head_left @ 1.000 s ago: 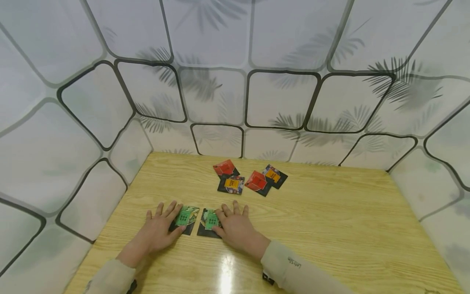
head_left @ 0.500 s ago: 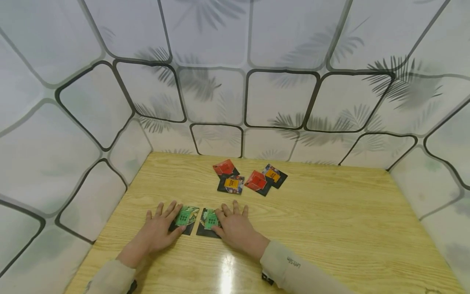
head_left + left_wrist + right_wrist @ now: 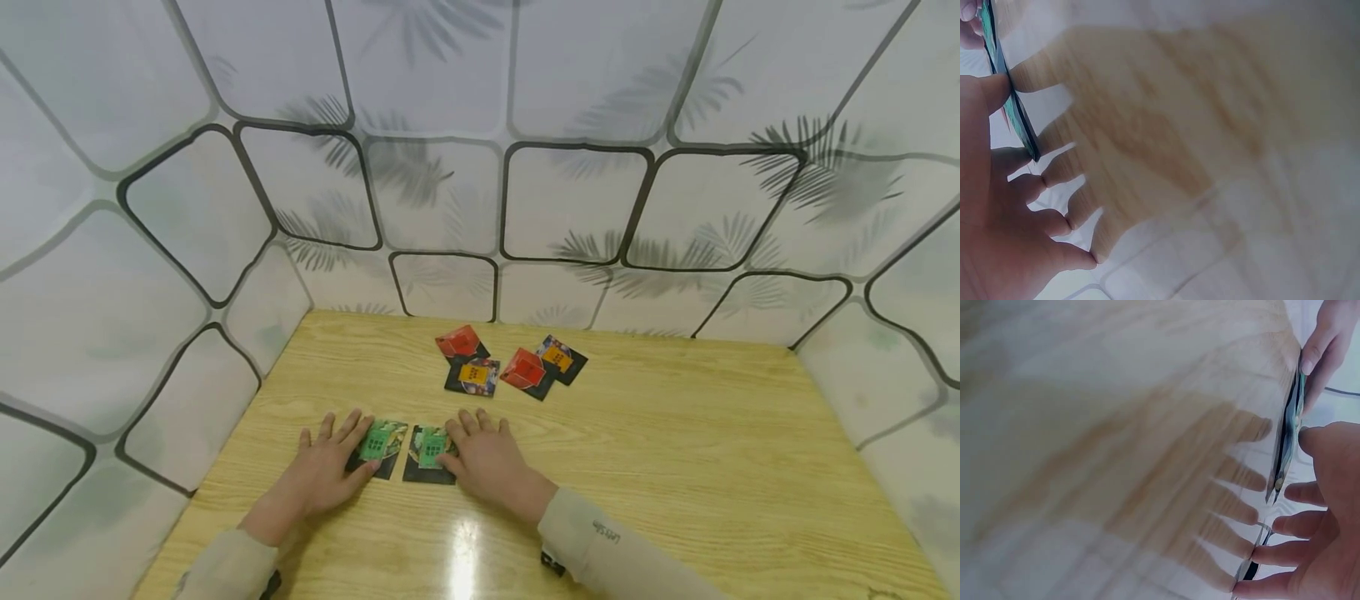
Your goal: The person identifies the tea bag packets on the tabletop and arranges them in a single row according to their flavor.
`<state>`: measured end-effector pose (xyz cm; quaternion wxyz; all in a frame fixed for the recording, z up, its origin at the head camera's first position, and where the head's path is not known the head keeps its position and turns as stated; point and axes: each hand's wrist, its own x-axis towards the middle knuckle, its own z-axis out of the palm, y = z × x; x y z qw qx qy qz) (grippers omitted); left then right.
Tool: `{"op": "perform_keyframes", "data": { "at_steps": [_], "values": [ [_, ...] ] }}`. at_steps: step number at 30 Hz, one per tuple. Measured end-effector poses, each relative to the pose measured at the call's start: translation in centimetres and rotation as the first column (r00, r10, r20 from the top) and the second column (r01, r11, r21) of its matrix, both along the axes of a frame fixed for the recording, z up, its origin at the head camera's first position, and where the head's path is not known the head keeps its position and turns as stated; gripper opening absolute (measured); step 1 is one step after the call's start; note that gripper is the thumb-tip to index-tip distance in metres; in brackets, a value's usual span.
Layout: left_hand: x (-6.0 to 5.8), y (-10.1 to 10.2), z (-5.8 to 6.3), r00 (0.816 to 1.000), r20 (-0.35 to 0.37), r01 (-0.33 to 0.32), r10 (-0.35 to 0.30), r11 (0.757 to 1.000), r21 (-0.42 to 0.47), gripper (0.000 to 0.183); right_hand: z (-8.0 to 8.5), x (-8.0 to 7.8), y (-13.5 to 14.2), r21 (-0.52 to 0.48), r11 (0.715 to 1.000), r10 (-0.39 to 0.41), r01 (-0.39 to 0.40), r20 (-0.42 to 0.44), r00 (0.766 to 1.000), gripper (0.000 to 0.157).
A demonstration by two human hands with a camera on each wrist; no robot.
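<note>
Two flat, square green-and-black packets lie side by side at the front left in the head view, a narrow gap between them. My left hand [image 3: 327,467] rests with fingers spread; its thumb and index finger touch the edge of the left green packet [image 3: 382,442]. On the other side, my right hand [image 3: 491,462] lies flat with its thumb and index finger at the right edge of the right green packet [image 3: 427,454]. In the left wrist view a green packet [image 3: 1021,122] appears edge-on by the thumb. The right wrist view also shows a packet [image 3: 1289,425] edge-on.
Further back on the wooden table [image 3: 675,450] lie two overlapping pairs of packets. One pair has a red packet [image 3: 459,342] and an orange-labelled packet [image 3: 474,377]; the other a red packet [image 3: 527,371] and an orange-labelled packet [image 3: 561,360]. A patterned wall [image 3: 570,208] encloses the table.
My right hand has shifted slightly to the right, uncovering more of the right green packet. The left hand and the packets at the back look unmoved.
</note>
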<state>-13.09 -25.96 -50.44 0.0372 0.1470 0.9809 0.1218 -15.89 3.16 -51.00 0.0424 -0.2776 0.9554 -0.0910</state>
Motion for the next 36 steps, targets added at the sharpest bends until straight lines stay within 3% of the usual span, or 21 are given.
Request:
{"op": "perform_keyframes", "data": {
  "at_steps": [8,24,36],
  "values": [
    [0.1,0.0,0.0,1.000,-0.001,0.000,0.000,1.000,0.003,0.074,0.0,0.2,0.3,0.023,0.999,0.032,-0.031,-0.021,0.999,0.060],
    [0.0,0.0,-0.1,1.000,-0.003,-0.002,0.002,1.000,0.005,0.074,0.0,0.3,0.3,-0.034,0.999,0.021,-0.023,-0.035,0.999,0.060],
    [0.0,0.0,0.0,1.000,0.020,-0.002,0.002,1.000,0.014,0.074,-0.2,-0.9,1.2,-0.077,0.997,-0.003,0.002,-0.013,1.000,0.061]
  ]
}}
